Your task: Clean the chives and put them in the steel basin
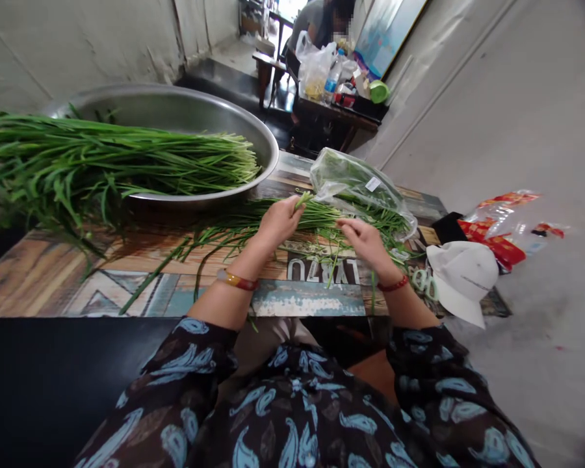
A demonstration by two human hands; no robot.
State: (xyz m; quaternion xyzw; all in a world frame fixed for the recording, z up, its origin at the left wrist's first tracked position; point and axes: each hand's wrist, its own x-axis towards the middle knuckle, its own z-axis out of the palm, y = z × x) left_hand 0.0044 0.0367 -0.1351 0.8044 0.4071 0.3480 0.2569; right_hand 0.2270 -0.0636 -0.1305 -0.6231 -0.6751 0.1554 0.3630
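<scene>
My left hand [280, 222] is closed around a few green stalks, their pale ends [303, 199] sticking out past the thumb and the leaves trailing down to the left. To its right, my right hand [363, 239] has its thumb and fingertips pinched together; what is between them is too small to name. Loose green stalks [253, 213] lie on the table beyond and between both hands. A large metal basin [268, 140] at the left holds a thick bundle of long green leaves [141, 156] that hang over its rim.
Behind my right hand lies a clear plastic bag [336, 170] of greens. A white cap [463, 273] and red-and-clear packaging [497, 234] are at the table's right end. A person [312, 26] bends near a cluttered far table [344, 116].
</scene>
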